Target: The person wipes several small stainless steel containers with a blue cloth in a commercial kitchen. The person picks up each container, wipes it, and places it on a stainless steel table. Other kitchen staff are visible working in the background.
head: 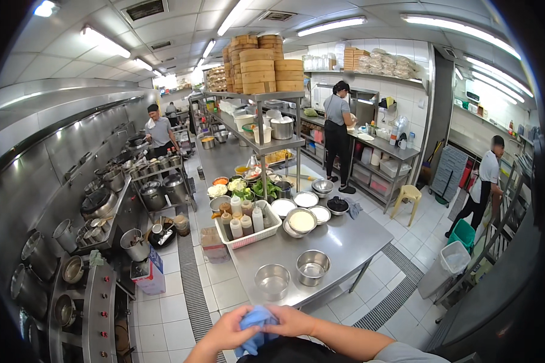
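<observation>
Close to my body, my left hand (pixel 230 327) and my right hand (pixel 292 320) both grip a crumpled blue cloth (pixel 257 323). Parts of the cloth are hidden behind my fingers. Just beyond my hands, two steel pots without lids, a left pot (pixel 272 282) and a right pot (pixel 313 267), stand at the near end of a steel worktable (pixel 345 236). Farther in, a white plastic basket (pixel 250 237) holds several squeeze bottles (pixel 237 227). Beside it are steel bowls with white and pale-yellow contents (pixel 301 221) and a bowl with a black plastic bag (pixel 337 204).
Cut vegetables (pixel 237 185) and a cutting board (pixel 306 177) lie farther back, below a shelf stacked with bamboo steamers (pixel 257 68). A stove (pixel 91 308) with pans lines the left. Co-workers stand at left (pixel 159 131), back (pixel 337 122) and right (pixel 486 177). A stool (pixel 408 195) and bins (pixel 449 263) stand right.
</observation>
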Tool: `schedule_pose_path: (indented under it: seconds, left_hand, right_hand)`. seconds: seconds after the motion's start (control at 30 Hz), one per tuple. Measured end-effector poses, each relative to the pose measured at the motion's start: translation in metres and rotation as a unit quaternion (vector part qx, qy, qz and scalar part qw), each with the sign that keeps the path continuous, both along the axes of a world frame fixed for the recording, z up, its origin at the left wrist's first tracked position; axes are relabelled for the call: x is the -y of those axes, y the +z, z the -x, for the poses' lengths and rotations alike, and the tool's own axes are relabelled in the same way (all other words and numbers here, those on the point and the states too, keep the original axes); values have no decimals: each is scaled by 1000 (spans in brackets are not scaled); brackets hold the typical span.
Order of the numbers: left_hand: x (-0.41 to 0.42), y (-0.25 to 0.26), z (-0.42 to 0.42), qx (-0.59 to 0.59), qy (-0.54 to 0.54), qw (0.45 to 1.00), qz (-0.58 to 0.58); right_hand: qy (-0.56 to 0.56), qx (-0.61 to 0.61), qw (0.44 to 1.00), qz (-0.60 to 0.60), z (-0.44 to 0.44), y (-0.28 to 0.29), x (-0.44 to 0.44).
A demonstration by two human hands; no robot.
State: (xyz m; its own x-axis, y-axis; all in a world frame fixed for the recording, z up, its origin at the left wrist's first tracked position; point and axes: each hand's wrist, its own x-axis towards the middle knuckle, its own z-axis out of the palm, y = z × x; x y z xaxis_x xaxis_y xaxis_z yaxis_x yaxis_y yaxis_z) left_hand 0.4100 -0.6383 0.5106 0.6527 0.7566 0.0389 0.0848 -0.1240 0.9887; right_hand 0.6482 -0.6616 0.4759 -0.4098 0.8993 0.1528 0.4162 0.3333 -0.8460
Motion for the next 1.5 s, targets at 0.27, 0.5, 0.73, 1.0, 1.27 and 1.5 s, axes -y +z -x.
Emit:
schedule_pose_path:
  seconds: [0.27, 0.5, 0.73, 1.0, 1.27, 1.5]
  left_hand:
    - [31, 63, 38, -260, 92, 911, -306]
    - [76, 61, 80, -342, 229, 854, -318]
    - [78, 56, 159, -219, 231, 945, -79]
    - [61, -14, 32, 536, 229, 806, 104]
    - [86, -40, 93, 591, 208, 772, 102]
    - [79, 33, 10, 526, 164, 832, 71]
  right_hand:
    - [89, 280, 955, 45, -56, -10, -8]
    - [22, 207, 978, -11, -125, -105, 2]
    - [39, 75, 996, 12, -146, -42, 27]
    - [78, -163, 969, 169, -125, 18, 18]
    - [113, -212, 932, 272, -151, 29, 25]
    - [60, -448, 836, 312, -19, -80, -22]
